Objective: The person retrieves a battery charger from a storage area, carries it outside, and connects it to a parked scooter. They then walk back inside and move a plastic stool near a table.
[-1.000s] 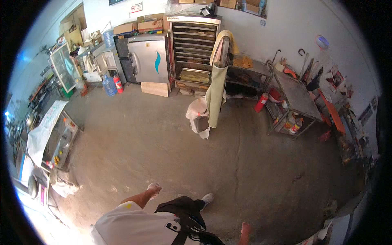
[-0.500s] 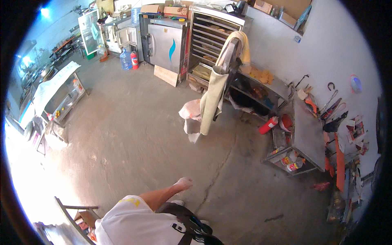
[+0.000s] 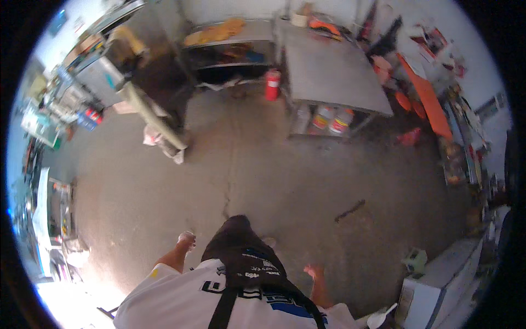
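My left hand (image 3: 187, 240) hangs beside my body above the concrete floor, dusted with something white. Its fingers are loosely bent and apart, and no object shows in them. On the other side, my right hand (image 3: 314, 270) is also away from everything, its fingers a little spread and slightly blurred. Between the two hands lies the dark apron (image 3: 241, 241) that I wear over a white shirt. Neither hand touches a thing. Ahead of me stands a metal table (image 3: 334, 66), with bottles (image 3: 341, 120) on its lower shelf.
A red fire extinguisher (image 3: 272, 84) stands left of the table. Farther left, a pale cloth (image 3: 150, 118) hangs over a dark stand. An orange board (image 3: 424, 98) leans along the right wall. At lower right is a white cabinet (image 3: 419, 301), with a pale green device (image 3: 415, 260) near it.
My view has swung right and downward, bringing the metal table ahead and shifting the cloth-hung stand left. My right hand has come into view. Both hands remain without a held object.
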`<control>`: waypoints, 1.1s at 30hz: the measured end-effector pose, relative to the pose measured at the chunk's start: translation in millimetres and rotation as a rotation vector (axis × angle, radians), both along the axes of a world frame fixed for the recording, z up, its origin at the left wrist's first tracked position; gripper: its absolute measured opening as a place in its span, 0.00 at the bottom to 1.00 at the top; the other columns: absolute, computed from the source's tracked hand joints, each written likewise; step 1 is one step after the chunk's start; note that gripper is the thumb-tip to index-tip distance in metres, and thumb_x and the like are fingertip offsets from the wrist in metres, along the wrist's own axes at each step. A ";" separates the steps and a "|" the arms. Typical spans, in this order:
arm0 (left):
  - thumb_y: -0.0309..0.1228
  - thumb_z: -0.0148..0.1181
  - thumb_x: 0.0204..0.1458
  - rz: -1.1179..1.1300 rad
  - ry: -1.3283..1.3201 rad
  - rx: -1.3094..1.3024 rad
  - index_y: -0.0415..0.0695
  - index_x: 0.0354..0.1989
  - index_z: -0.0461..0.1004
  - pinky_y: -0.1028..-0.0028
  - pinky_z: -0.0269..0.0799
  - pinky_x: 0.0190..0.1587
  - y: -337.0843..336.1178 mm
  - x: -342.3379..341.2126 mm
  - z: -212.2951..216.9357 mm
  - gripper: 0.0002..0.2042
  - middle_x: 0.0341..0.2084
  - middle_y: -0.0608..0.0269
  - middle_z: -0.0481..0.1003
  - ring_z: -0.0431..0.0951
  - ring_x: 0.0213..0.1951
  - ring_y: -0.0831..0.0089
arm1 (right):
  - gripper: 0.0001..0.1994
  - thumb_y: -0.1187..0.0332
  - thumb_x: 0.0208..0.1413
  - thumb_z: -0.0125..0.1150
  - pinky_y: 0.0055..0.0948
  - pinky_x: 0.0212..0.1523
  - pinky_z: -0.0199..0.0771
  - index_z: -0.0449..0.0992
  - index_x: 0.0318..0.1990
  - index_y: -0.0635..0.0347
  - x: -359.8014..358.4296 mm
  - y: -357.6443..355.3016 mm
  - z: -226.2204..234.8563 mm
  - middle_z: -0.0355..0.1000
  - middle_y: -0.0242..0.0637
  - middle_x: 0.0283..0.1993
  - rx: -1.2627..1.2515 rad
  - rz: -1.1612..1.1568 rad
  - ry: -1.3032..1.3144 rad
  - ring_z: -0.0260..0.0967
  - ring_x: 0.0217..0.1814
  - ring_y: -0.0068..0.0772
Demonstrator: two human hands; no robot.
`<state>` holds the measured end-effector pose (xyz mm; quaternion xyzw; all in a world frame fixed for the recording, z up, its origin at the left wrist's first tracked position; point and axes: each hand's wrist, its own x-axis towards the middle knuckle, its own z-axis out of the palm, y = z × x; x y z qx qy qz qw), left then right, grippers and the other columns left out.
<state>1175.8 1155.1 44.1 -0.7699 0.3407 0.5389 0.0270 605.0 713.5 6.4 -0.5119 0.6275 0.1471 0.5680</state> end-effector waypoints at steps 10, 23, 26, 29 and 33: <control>0.44 0.53 0.57 0.766 0.175 -0.032 0.49 0.33 0.72 0.60 0.69 0.24 -436.3 13.7 -44.1 0.12 0.24 0.67 0.73 0.72 0.20 0.66 | 0.16 0.65 0.58 0.64 0.33 0.36 0.80 0.74 0.48 0.68 -58.6 -187.0 53.9 0.78 0.46 0.38 0.008 -0.315 0.107 0.80 0.42 0.40; 0.39 0.61 0.51 -0.209 0.720 -0.550 0.51 0.39 0.74 0.57 0.71 0.31 -1113.4 -166.4 -19.2 0.10 0.37 0.63 0.74 0.74 0.39 0.65 | 0.13 0.62 0.59 0.60 0.41 0.44 0.75 0.78 0.48 0.56 -158.3 -279.2 80.4 0.80 0.41 0.48 0.530 -1.104 0.102 0.80 0.48 0.39; 0.39 0.56 0.56 -0.047 0.493 -0.411 0.48 0.41 0.73 0.54 0.72 0.29 -1185.8 -238.4 5.4 0.10 0.38 0.60 0.75 0.76 0.36 0.62 | 0.14 0.63 0.56 0.62 0.40 0.42 0.76 0.78 0.48 0.54 -201.7 -337.8 53.7 0.80 0.40 0.44 0.404 -1.006 0.093 0.79 0.44 0.39; 0.42 0.46 0.64 0.268 0.646 0.010 0.49 0.40 0.72 0.59 0.68 0.23 -1237.9 -238.9 4.9 0.13 0.30 0.59 0.75 0.77 0.28 0.58 | 0.16 0.64 0.52 0.65 0.38 0.39 0.78 0.79 0.49 0.53 -271.4 -478.5 22.6 0.80 0.39 0.38 0.115 -0.496 0.196 0.79 0.37 0.38; 0.42 0.45 0.61 0.368 0.342 0.316 0.52 0.34 0.70 0.64 0.60 0.25 -1269.3 -358.3 33.7 0.10 0.27 0.62 0.69 0.67 0.24 0.62 | 0.15 0.67 0.49 0.66 0.36 0.34 0.79 0.80 0.46 0.53 -414.0 -643.6 20.1 0.81 0.38 0.34 -0.303 -0.275 0.519 0.78 0.31 0.38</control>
